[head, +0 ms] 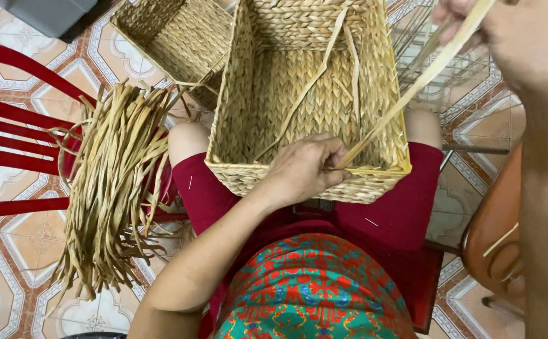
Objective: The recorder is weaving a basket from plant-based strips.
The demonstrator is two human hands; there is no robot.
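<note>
A rectangular woven straw basket (236, 125) rests on my lap, its open mouth facing up. My left hand (302, 169) grips its near rim and pinches the lower end of a long pale fibre strip (412, 91). That strip runs up to the right into my right hand (475, 19), raised at the top right and shut on it. Two loose strips hang inside the basket.
A thick bundle of dried fibre strips (111, 188) lies over a red slatted chair (10, 132) at my left. A second, smaller woven basket (180, 37) sits behind on the patterned tile floor. A wire frame (450, 81) stands at right, an orange seat (494, 232) beside it.
</note>
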